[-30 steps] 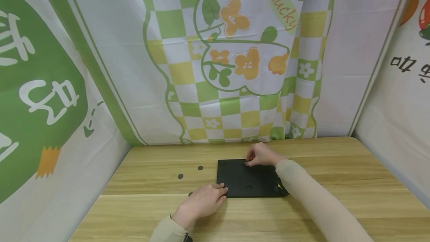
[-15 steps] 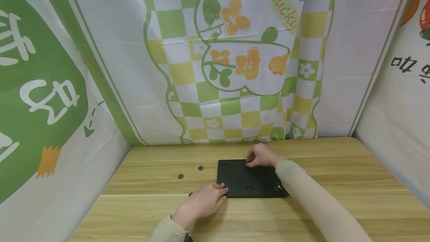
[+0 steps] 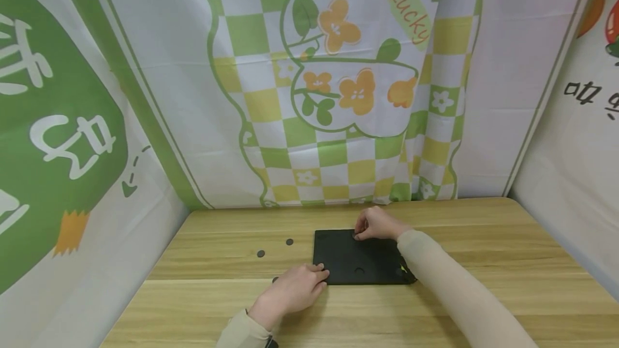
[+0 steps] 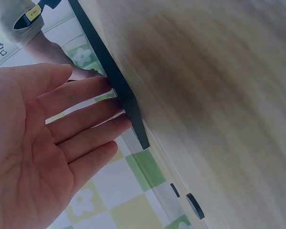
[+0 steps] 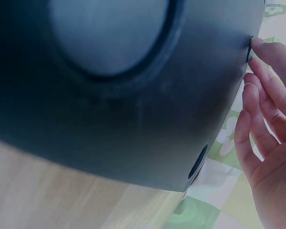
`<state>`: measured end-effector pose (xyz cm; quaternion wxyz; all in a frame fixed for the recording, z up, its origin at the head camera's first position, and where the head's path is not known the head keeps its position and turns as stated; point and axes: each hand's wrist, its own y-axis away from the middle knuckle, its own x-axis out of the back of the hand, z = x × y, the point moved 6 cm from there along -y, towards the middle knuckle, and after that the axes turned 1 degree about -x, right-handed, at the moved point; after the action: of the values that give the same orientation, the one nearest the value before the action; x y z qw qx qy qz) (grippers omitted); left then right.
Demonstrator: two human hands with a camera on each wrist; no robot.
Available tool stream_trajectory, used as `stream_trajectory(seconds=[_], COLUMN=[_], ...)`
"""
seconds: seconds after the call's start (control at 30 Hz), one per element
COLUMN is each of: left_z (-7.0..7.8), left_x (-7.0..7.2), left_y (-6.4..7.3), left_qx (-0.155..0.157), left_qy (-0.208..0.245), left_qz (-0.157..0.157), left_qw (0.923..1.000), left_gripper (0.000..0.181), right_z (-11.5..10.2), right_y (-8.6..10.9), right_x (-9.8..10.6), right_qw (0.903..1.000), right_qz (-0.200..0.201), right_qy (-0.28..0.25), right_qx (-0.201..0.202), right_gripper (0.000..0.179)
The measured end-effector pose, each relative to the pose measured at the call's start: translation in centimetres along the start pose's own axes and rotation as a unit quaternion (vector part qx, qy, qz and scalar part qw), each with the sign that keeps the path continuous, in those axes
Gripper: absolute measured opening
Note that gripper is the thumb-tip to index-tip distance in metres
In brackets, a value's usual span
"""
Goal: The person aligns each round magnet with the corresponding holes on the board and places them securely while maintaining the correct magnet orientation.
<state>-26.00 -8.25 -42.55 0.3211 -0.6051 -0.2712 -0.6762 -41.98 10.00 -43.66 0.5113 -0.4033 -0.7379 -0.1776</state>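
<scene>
A flat black board (image 3: 338, 259) with round marks on its face lies on the table. At its far edge my right hand (image 3: 378, 223) pinches a small dark disc (image 5: 250, 50) between thumb and forefinger. The disc is mostly hidden in the head view. With nearly straight fingers, my left hand (image 3: 292, 290) touches the board's near left corner; the left wrist view shows its fingertips against the board's edge (image 4: 126, 98). Left of the board lie loose dark discs (image 3: 289, 241), one of them (image 3: 275, 280) partly behind the left hand.
Wooden table (image 3: 222, 305) extends on all sides of the board. A printed curtain (image 3: 333, 160) hangs behind its far edge, with cloth walls at left and right. Something with a yellow-green mark (image 3: 403, 269) shows at the board's right side, partly behind the right sleeve (image 3: 435, 265).
</scene>
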Motion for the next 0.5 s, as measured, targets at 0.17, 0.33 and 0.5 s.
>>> stream_trajectory(seconds=[0.17, 0.33, 0.5], left_z=[-0.01, -0.07, -0.14], left_x=[0.01, -0.06, -0.21], left_y=[0.00, 0.00, 0.01], left_qx=[-0.002, -0.004, 0.002], left_qy=[0.001, 0.000, 0.003], left_qz=[-0.001, 0.001, -0.003], left_qw=[1.0000, 1.0000, 1.0000], left_gripper=[0.035, 0.035, 0.035], right_z=[0.08, 0.22, 0.23], right_y=[0.01, 0.00, -0.03], right_x=[-0.05, -0.08, -0.09], right_qw=[1.0000, 0.9999, 1.0000], right_qz=[-0.001, -0.002, -0.004], right_qy=[-0.009, -0.011, -0.008], right_qx=[-0.004, -0.004, -0.002], right_gripper=[0.009, 0.010, 0.010])
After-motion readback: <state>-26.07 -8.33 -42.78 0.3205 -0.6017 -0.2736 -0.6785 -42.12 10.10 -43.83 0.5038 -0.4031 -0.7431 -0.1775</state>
